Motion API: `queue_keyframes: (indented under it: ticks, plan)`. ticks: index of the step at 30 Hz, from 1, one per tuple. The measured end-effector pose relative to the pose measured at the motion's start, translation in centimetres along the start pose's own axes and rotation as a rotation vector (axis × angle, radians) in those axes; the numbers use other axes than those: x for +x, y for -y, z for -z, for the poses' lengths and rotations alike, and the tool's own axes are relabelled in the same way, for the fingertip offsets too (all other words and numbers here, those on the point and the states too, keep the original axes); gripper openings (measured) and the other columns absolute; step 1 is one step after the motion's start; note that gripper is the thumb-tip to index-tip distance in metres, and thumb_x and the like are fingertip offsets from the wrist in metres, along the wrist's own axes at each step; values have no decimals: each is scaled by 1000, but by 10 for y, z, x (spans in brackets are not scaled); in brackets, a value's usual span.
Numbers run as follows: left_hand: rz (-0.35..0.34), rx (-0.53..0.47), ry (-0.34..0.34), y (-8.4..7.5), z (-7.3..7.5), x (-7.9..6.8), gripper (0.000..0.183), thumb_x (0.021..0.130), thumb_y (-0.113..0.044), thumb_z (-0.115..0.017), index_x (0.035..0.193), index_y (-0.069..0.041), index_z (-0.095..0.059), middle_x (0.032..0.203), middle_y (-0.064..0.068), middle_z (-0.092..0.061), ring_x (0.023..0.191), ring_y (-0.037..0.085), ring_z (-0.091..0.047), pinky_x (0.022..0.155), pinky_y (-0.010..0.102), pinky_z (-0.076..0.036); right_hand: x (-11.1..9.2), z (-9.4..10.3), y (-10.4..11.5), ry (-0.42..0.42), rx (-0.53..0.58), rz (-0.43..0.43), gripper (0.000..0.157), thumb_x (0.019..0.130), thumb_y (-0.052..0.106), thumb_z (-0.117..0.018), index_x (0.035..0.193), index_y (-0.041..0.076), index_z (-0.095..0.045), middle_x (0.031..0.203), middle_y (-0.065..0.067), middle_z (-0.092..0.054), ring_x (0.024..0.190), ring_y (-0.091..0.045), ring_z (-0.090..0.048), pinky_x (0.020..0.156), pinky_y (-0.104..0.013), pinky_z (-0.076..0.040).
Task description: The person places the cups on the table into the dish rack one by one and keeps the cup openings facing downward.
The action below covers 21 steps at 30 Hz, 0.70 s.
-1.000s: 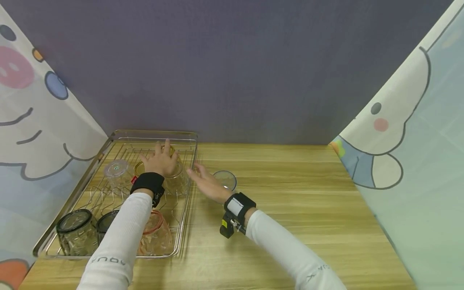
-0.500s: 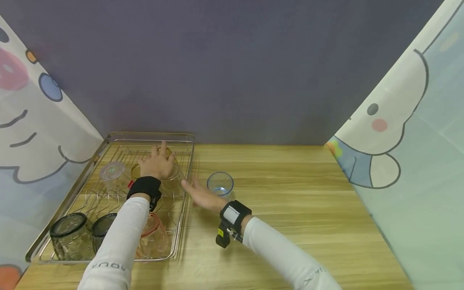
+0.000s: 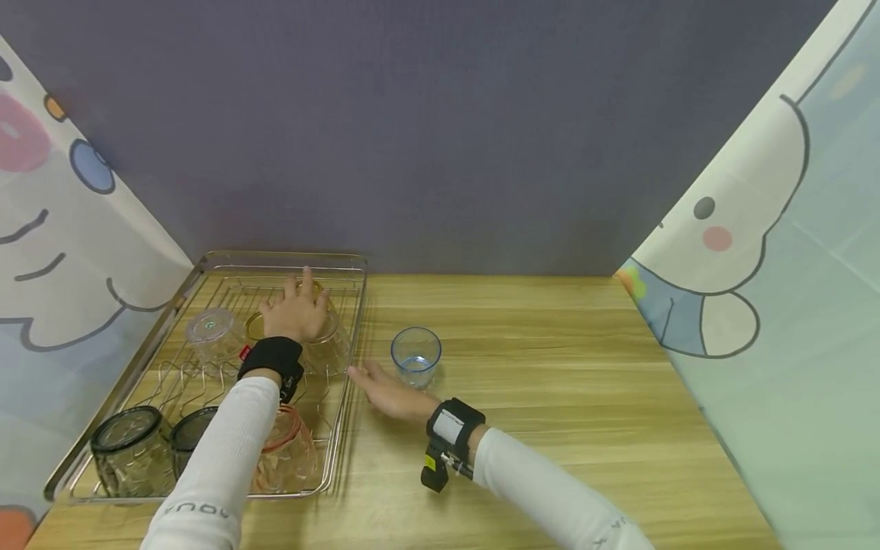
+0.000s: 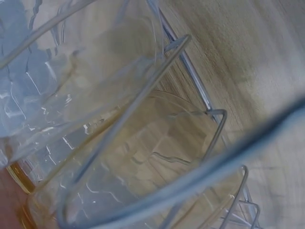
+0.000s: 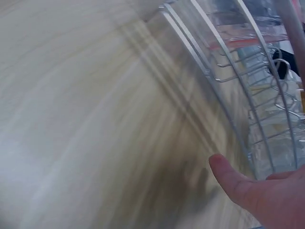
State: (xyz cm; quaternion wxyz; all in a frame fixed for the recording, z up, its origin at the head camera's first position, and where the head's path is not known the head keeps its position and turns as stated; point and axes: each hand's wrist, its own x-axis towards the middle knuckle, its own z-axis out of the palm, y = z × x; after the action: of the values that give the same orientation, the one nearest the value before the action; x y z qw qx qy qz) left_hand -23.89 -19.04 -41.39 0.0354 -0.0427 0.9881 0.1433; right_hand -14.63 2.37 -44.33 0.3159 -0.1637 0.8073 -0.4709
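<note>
My left hand (image 3: 296,315) lies over upside-down drinking glasses in the wire rack, its fingers spread. Beneath it stand an amber-rimmed glass (image 3: 255,327) and a clear-walled glass (image 3: 328,350), both partly hidden. At the lower left of the left wrist view, a blurred bit of that hand meets the amber rim of a glass (image 4: 157,148). Just outside the rack's right side is my right hand (image 3: 395,395), fingers extended and holding nothing; its thumb (image 5: 228,179) points out in the right wrist view. Behind it, a blue-rimmed glass (image 3: 415,357) stands upright on the table.
The metal rack (image 3: 334,451) fills the table's left part. Along its front are two dark glasses, one at the corner (image 3: 134,451), and a pinkish-red glass (image 3: 285,451). A pale lilac-tinted glass (image 3: 215,336) stands further back. A dark panel (image 3: 440,153) rises behind the wooden table (image 3: 550,367).
My right hand has drawn back toward the near side, uncovering the blue-rimmed glass. My left hand has stayed over the same glasses; the view has shifted slightly.
</note>
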Motion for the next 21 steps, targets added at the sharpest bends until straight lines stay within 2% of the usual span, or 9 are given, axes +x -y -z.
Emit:
queue_keyframes:
  ticks: [4,7,11,18,21]
  plan:
    - [-8,-17,-7,1,0,0,70,106,-51,-17,159,-13,10,162,30,1,145,57,-10,110,79,-7,-5,0,-8,9,-80,2,81,100,67,-18,159,11,-16,165,-10,-23,150,-32,-27,121,-56,-25]
    - [-11,-15,-16,3,-1,1,71,105,-54,-15,159,-13,9,162,30,1,144,58,-10,109,80,-7,-8,3,-11,28,-93,20,82,99,68,-17,159,12,-17,164,-10,-25,146,-32,-37,120,-55,-29]
    - [-11,-18,-22,7,0,2,72,104,-55,-12,159,-13,8,162,30,2,143,60,-11,109,80,-6,-11,7,-13,59,-91,57,80,101,66,-18,159,11,-18,162,-11,-29,127,-32,-57,113,-51,-40]
    - [-20,-53,-24,3,-3,5,69,107,-48,-21,160,-13,6,161,33,3,143,59,-12,110,79,-7,-35,23,-31,70,-185,75,69,105,56,-24,156,9,-25,157,-13,-37,135,-30,-50,113,-47,-41]
    - [-16,-55,-25,1,-2,4,69,107,-49,-21,160,-13,5,161,34,3,143,59,-12,110,79,-8,-50,37,-45,77,-179,67,63,106,51,-30,154,10,-31,153,-13,-44,130,-29,-55,109,-46,-46]
